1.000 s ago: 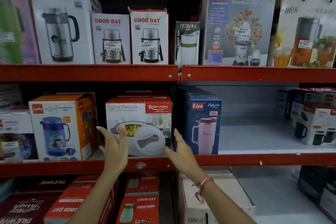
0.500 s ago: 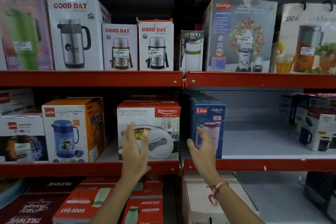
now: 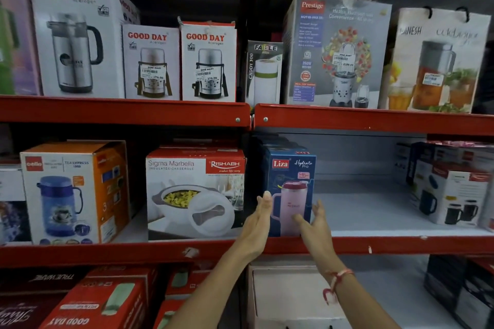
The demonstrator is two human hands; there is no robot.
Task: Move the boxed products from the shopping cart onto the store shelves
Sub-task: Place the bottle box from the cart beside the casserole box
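Note:
A blue Liza Hydrate Pro box with a pink tumbler picture stands on the middle red shelf, just right of the upright divider. My left hand is flat and open at the box's left front edge. My right hand is open, fingers spread, at the box's lower right front corner. Neither hand grips anything. To the left stands the white and red Sigma Marbella casserole box. The shopping cart is out of view.
An orange Cello flask box stands further left. Mug boxes fill the shelf's right end, with bare grey shelf between them and the Liza box. Good Day flask boxes and a Prestige blender box line the upper shelf.
Both hands have moved right, from in front of the casserole box to either side of the blue Liza box. The camera view has shifted closer.

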